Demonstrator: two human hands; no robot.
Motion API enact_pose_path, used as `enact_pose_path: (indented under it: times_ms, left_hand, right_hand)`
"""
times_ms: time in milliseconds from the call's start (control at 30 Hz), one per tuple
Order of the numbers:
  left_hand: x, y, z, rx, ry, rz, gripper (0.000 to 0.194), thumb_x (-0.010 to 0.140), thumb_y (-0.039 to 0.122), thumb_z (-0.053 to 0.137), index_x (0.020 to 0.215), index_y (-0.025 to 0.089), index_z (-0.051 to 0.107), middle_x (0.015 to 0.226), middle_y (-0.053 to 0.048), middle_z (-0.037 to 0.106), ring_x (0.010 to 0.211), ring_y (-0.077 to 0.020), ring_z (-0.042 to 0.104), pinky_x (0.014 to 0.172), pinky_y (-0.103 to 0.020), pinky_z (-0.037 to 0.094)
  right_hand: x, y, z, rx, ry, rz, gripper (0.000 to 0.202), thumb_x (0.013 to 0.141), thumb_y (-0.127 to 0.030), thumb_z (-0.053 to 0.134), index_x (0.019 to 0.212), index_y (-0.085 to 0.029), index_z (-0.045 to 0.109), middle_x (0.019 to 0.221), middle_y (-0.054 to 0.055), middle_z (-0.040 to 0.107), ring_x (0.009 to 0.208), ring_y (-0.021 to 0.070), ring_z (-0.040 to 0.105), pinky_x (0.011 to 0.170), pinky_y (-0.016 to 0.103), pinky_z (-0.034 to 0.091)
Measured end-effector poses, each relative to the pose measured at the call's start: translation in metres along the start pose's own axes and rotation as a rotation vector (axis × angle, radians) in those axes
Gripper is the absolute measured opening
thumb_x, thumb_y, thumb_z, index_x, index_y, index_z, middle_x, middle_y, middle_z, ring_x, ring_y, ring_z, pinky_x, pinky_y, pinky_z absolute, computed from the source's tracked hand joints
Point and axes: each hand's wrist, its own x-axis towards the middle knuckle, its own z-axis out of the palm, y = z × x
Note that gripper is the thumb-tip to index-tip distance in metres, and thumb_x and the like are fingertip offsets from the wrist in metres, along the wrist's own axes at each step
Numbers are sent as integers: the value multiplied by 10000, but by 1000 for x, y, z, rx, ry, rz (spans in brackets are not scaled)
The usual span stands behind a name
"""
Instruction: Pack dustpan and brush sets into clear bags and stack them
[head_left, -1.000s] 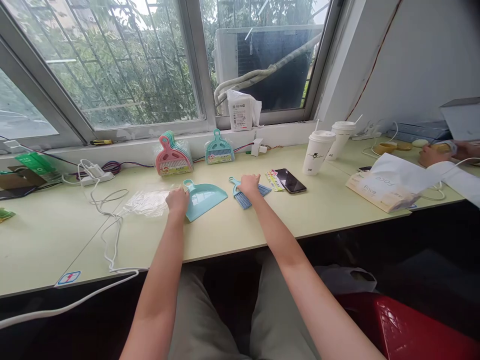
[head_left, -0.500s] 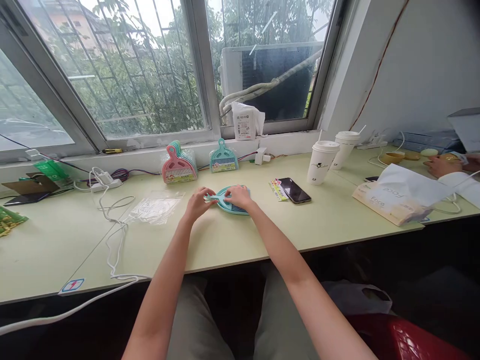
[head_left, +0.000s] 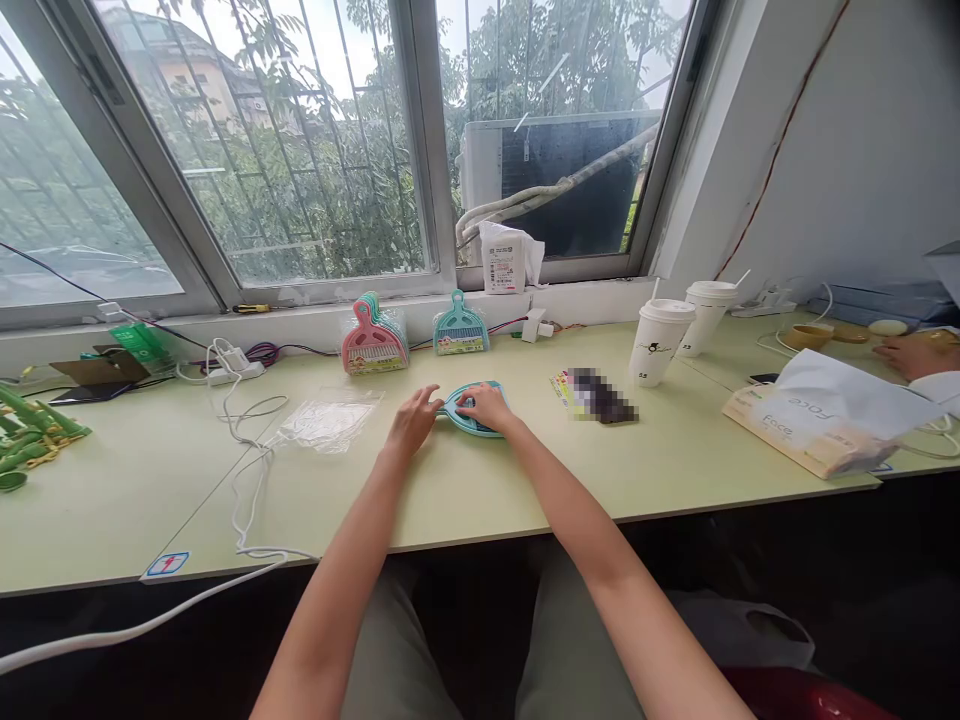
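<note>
A teal dustpan [head_left: 484, 433] is lying on the pale green desk [head_left: 465, 495], in front of the person, with a matching brush [head_left: 466, 415] resting over its pan. The handle end is pointing leftward, and the wide edge is facing right. The left hand [head_left: 414, 418] is reaching in at the handle, its thumb and fingers bending around that end; the hand is hiding most of the grip, so whether it is pinching tightly cannot be told. The right hand [head_left: 486, 404] is bending over the brush and pan from the opposite side, its fingertips coming down near the middle; how firmly they are pressing cannot be told either.

Just left of the hands, a crumpled clear wrapper [head_left: 326, 420] is lying flat, and beyond it a white cable [head_left: 251, 480] is winding toward the front edge. On the right, a dark, pixelated item [head_left: 604, 397] is lying partly over a colourful card [head_left: 561, 392]. Behind, a row of dustpan sets with a pink one [head_left: 375, 345] in front is standing near a single teal set [head_left: 461, 330]. Farther right, two white lidded cups [head_left: 660, 340] are standing with straws, and a tissue pack [head_left: 795, 425] is sitting near the desk's edge. At the far right, a co-worker's hand [head_left: 919, 352] is showing. A white package [head_left: 504, 262] is standing by the window [head_left: 442, 150].
</note>
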Motion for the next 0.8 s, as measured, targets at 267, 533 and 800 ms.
enact_pose_path:
  times_ms: [267,533,800]
  left_hand:
    - [8,0,10,-3,-114,-8,412,790,-34,423,1011,184,694,1005,-93,644,1024,-214,606,775,-284,478]
    - [11,2,11,25,-171,-35,411,784,-23,429,1004,183,709,986,-84,650,852,-205,655,736,-292,467]
    - [8,12,5,-340,359,-334,484,829,149,532,1311,191,548,1379,-139,513,1316,-299,434,1105,-450,324]
  right_hand:
    - [2,3,-1,-22,-28,-6,164,842,-378,679,953,-277,746,1164,15,692,1138,239,555,942,363,392]
    - [3,1,-1,-81,-60,-5,146,844,-332,672,962,-275,737,1198,14,679,1159,237,533,929,340,384]
    - [-4,-17,-7,34,115,115,174,793,-371,667,902,-236,686,1006,22,719,950,200,639,798,280,434]
